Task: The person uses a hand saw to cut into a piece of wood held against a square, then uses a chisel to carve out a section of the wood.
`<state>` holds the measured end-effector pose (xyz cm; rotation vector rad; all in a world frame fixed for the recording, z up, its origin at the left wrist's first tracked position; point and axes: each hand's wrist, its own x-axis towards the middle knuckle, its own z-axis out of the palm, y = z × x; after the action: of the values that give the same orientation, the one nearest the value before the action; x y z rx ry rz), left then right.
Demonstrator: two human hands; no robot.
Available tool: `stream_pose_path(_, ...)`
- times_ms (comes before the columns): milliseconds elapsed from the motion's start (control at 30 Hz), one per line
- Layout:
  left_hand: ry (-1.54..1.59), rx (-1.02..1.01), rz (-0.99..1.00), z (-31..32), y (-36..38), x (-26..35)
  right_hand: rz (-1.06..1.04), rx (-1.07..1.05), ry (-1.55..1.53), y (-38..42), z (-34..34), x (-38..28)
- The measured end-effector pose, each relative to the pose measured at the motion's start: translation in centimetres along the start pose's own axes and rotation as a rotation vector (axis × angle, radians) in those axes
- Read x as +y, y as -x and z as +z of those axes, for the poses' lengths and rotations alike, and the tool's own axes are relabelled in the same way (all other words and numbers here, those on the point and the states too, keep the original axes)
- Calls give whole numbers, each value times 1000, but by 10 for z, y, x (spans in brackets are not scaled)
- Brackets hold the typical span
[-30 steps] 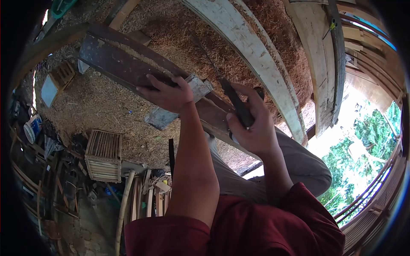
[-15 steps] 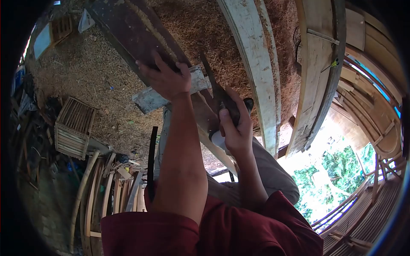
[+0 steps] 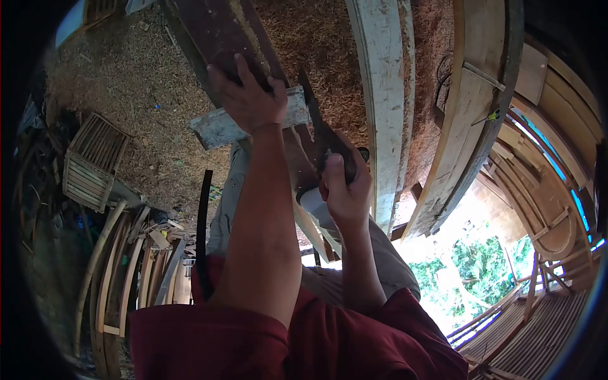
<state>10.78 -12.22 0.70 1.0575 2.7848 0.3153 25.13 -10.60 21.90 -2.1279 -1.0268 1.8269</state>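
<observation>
My left hand (image 3: 250, 98) lies flat with fingers spread over a short, whitish, worn board (image 3: 218, 128), its fingertips reaching onto a long dark plank (image 3: 212, 31). The short board rests crosswise on that plank. A handsaw (image 3: 314, 111) is in my right hand (image 3: 348, 190), the fingers wrapped around its dark handle and the thumb along the side. Its narrow blade points away from me and overlaps the right end of the short board. Below the right hand, a whitish rounded thing (image 3: 316, 206) shows by my leg.
Wood shavings (image 3: 145, 69) cover the ground. Long pale boards (image 3: 380, 82) stretch along the right, with a thicker curved plank (image 3: 472, 82) beyond. A slatted wooden crate (image 3: 95, 164) sits at left, above stacked wooden pieces (image 3: 130, 278). Slatted furniture (image 3: 525, 329) stands at lower right.
The view has shifted, so the crate sits further left and higher. My left hand stays on the short board and the saw remains in my right hand at the board's end.
</observation>
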Motion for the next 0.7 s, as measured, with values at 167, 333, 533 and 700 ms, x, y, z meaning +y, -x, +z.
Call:
stream_pose_path(167, 1, 20, 8, 1, 0, 0, 6, 82, 12, 12, -1, 6)
stream_pose_path(333, -35, 8, -8, 2, -1, 0, 100, 22, 42, 6, 3, 0)
stream_pose_path(533, -35, 18, -3, 4, 0, -1, 12, 38, 275, 18, -3, 18)
stream_pose_path(700, -50, -7, -27, 2, -2, 1, 37, 41, 185, 12, -7, 38)
